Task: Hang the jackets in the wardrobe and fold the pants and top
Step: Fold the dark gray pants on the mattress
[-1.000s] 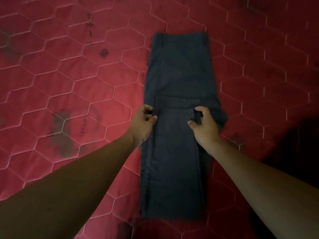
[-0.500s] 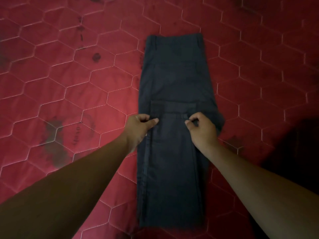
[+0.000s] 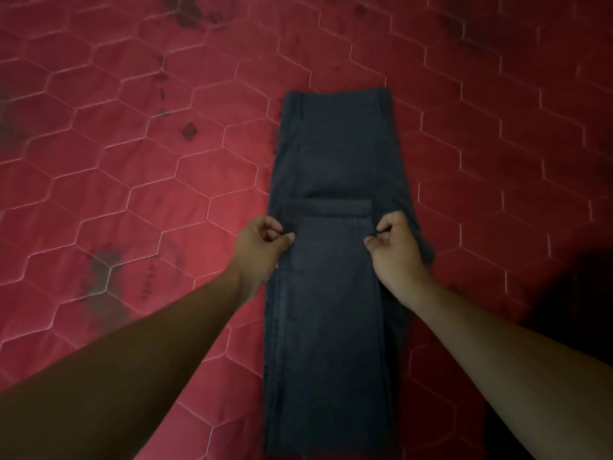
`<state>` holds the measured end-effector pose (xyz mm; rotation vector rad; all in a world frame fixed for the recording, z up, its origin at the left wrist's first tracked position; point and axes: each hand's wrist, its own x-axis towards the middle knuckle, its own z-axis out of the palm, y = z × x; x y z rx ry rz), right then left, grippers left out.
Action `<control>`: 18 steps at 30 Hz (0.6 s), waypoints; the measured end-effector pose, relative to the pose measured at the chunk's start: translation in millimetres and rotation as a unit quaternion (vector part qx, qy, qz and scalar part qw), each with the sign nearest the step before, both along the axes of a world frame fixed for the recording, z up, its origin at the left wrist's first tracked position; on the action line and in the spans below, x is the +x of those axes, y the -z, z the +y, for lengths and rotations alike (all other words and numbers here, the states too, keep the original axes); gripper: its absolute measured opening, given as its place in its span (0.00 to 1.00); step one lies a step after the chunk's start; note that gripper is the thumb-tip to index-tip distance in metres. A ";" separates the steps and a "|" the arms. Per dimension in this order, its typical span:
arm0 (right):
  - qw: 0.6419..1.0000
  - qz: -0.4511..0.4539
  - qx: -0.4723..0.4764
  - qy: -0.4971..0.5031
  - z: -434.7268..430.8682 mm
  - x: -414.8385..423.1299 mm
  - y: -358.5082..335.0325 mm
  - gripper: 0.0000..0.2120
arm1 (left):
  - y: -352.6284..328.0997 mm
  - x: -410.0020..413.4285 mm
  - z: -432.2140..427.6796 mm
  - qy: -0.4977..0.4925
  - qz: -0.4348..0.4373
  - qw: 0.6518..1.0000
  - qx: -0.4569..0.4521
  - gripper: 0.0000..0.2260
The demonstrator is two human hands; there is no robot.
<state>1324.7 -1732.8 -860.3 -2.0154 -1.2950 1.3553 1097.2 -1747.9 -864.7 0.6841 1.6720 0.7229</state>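
pants, dark navy cloth trousers (image 3: 335,293), lie flat on the red quilted mattress with hexagon stitching (image 3: 132,194), already doubled up: the leg hems have been brought up so their edge sits across the middle, just ahead of both hands, and the waistband is at the far end pointing away from the person. only one view here, the head cam looking down, so that's all i've got. long axis runs straight away from the body, near fold by the bottom of the frame, waistband at the top. left hand (image 3: 262,247) is curled with thumb and fingers together at the left side seam, right hand (image 3: 394,247) the same at the right edge, both look pinched on the top layer, though whether cloth is really caught i can't tell for sure. hands are level, neither nearer. my guess is the next fold goes forward along that axis toward the waistband.
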 end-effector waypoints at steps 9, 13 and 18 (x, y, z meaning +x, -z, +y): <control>0.988 0.099 -0.119 0.017 113.6 -11.5 -13.6 0.20 | -8.5 -30.9 112.4 0.087 -0.017 0.995 -0.045 0.13; 0.963 0.167 -0.210 0.042 16.8 7.5 0.0 0.05 | 2.3 -33.1 28.0 0.094 -0.068 0.982 -0.151 0.07; 0.918 0.255 -0.294 0.080 -93.2 25.9 7.0 0.14 | -0.7 -24.2 -73.4 0.084 -0.164 0.958 -0.221 0.09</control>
